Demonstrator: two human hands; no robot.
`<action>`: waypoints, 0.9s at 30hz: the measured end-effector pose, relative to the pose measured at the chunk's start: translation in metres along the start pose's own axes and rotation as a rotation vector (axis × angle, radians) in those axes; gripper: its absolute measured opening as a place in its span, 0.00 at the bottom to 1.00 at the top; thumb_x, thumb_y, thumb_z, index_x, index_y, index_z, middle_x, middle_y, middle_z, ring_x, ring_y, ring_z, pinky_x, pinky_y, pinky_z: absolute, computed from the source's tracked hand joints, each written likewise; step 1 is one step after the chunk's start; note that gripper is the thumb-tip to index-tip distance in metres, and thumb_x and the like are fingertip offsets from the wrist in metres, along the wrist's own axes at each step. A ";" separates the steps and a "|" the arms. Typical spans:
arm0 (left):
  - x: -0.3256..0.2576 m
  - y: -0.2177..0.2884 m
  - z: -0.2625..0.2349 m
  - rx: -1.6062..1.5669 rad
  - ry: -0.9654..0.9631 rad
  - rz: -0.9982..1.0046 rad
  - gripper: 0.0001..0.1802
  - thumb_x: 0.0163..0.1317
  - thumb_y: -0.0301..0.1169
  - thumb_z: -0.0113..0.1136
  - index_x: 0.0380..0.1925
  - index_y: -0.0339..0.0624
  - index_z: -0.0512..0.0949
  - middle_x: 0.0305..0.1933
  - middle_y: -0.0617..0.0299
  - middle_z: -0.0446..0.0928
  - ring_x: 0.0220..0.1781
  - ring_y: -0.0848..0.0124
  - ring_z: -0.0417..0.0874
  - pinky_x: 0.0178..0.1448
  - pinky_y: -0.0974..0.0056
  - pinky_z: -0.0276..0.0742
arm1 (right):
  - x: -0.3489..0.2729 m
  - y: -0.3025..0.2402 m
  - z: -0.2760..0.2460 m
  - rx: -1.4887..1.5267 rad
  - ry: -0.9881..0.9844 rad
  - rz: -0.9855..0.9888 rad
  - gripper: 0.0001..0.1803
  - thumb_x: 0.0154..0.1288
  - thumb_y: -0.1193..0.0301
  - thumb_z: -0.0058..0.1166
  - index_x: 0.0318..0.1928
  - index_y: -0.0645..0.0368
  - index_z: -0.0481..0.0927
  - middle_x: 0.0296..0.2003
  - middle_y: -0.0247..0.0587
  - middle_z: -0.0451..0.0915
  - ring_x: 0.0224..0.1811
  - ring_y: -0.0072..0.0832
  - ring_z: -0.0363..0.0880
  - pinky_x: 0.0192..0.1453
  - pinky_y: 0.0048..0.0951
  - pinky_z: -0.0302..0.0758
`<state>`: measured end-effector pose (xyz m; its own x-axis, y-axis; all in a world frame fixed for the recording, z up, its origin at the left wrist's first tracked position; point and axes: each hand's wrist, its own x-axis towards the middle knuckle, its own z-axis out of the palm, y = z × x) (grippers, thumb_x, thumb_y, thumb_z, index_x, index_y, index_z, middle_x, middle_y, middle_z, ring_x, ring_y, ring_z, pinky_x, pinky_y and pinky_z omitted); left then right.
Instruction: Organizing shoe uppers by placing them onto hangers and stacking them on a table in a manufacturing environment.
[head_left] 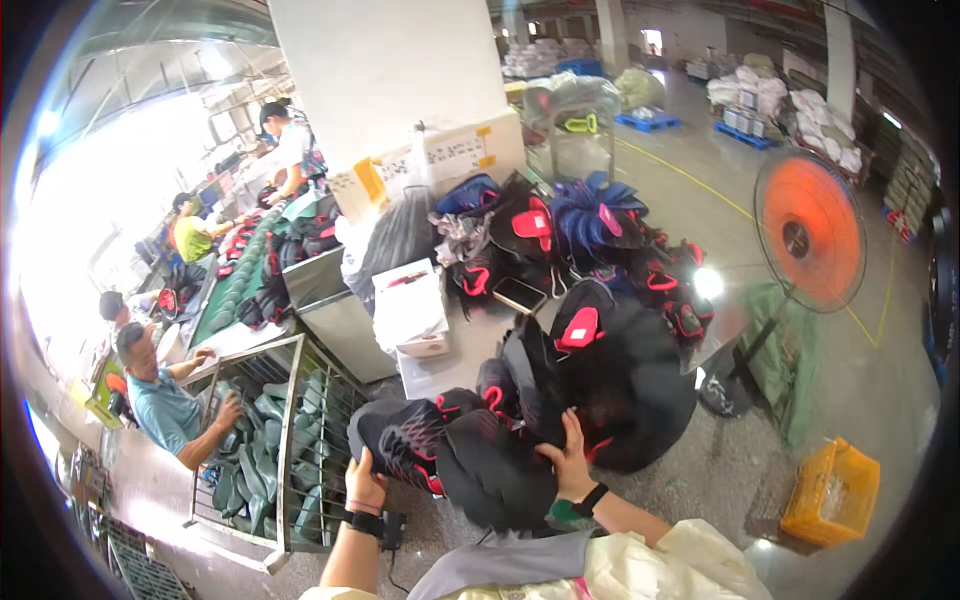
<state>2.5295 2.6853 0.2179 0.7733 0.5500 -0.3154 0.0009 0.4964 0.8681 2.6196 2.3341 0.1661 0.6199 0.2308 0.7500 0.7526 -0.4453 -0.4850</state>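
Note:
A row of black shoe uppers (pixel 415 446) with red trim lies at the near edge of the table, between my two hands. My left hand (pixel 364 488) grips its left end, thumb on top and the other fingers mostly hidden beneath. My right hand (pixel 568 462) holds the right end, thumb and fingers spread against the dark material. Just beyond my right hand is a large, fanned black bundle (pixel 640 385), partly blurred. A black upper with a red tongue (pixel 580 328) rests against it.
Behind are a phone (pixel 519 295), a white box (pixel 410 312), blue uppers (pixel 597 215) and more black-red uppers. A wire cart (pixel 290 450) of green shoe lasts stands left, a co-worker (pixel 165 400) reaching in. An orange fan (pixel 808 235) and yellow crate (pixel 830 492) stand right.

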 end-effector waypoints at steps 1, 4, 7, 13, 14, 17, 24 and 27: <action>0.012 -0.024 -0.015 -0.034 0.070 -0.039 0.08 0.62 0.38 0.52 0.38 0.51 0.72 0.32 0.71 0.75 0.27 0.77 0.75 0.24 0.73 0.66 | -0.013 -0.001 0.002 -0.022 -0.083 0.014 0.28 0.36 0.69 0.65 0.44 0.40 0.75 0.61 0.55 0.51 0.64 0.59 0.49 0.63 0.51 0.55; 0.011 -0.038 -0.019 -0.129 0.100 -0.121 0.09 0.63 0.39 0.52 0.42 0.53 0.70 0.36 0.71 0.75 0.33 0.74 0.75 0.31 0.68 0.70 | -0.034 -0.011 -0.003 -0.030 -0.220 0.023 0.31 0.35 0.69 0.67 0.46 0.38 0.75 0.60 0.55 0.51 0.64 0.60 0.47 0.62 0.50 0.57; 0.020 -0.003 0.011 -0.104 -0.068 0.114 0.12 0.63 0.36 0.51 0.46 0.51 0.69 0.40 0.69 0.74 0.37 0.74 0.75 0.37 0.68 0.71 | -0.019 -0.020 0.003 -0.035 -0.213 0.110 0.33 0.33 0.70 0.66 0.47 0.36 0.75 0.59 0.55 0.51 0.62 0.59 0.48 0.62 0.49 0.58; 0.007 0.096 0.082 0.547 -0.253 0.549 0.35 0.54 0.34 0.60 0.61 0.43 0.57 0.66 0.54 0.50 0.67 0.57 0.52 0.61 0.50 0.61 | 0.020 -0.050 0.032 -0.115 -0.303 0.038 0.31 0.40 0.72 0.60 0.51 0.49 0.70 0.53 0.47 0.62 0.54 0.47 0.60 0.58 0.47 0.60; -0.013 0.106 0.095 0.855 -0.390 0.604 0.39 0.50 0.36 0.63 0.62 0.43 0.56 0.68 0.53 0.44 0.69 0.53 0.48 0.62 0.47 0.58 | 0.022 -0.055 0.029 -0.081 -0.231 0.245 0.30 0.43 0.70 0.60 0.51 0.58 0.67 0.52 0.49 0.62 0.54 0.47 0.61 0.58 0.42 0.61; -0.038 0.068 0.102 1.514 -0.955 0.731 0.45 0.40 0.36 0.67 0.62 0.48 0.58 0.69 0.48 0.42 0.68 0.45 0.46 0.63 0.42 0.55 | -0.012 -0.019 0.043 0.140 0.068 0.788 0.37 0.50 0.66 0.60 0.56 0.67 0.56 0.51 0.55 0.65 0.52 0.39 0.68 0.58 0.32 0.62; 0.005 -0.015 0.085 1.561 -0.652 0.833 0.40 0.37 0.29 0.65 0.57 0.55 0.65 0.64 0.51 0.55 0.57 0.54 0.67 0.48 0.53 0.71 | -0.081 -0.004 0.024 0.149 -0.514 0.609 0.34 0.46 0.62 0.64 0.54 0.57 0.66 0.53 0.55 0.66 0.55 0.48 0.64 0.60 0.40 0.62; 0.022 -0.005 0.094 1.596 -0.623 0.893 0.38 0.36 0.26 0.66 0.54 0.55 0.68 0.51 0.56 0.68 0.44 0.60 0.76 0.42 0.56 0.73 | -0.112 -0.009 0.016 0.104 -0.420 0.789 0.34 0.45 0.62 0.64 0.54 0.57 0.66 0.53 0.55 0.66 0.55 0.48 0.64 0.60 0.40 0.62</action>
<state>2.6055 2.6317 0.2424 0.9598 -0.2006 0.1963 -0.2515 -0.9253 0.2838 2.5471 2.3262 0.0790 0.9796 0.1976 -0.0352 0.0770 -0.5323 -0.8431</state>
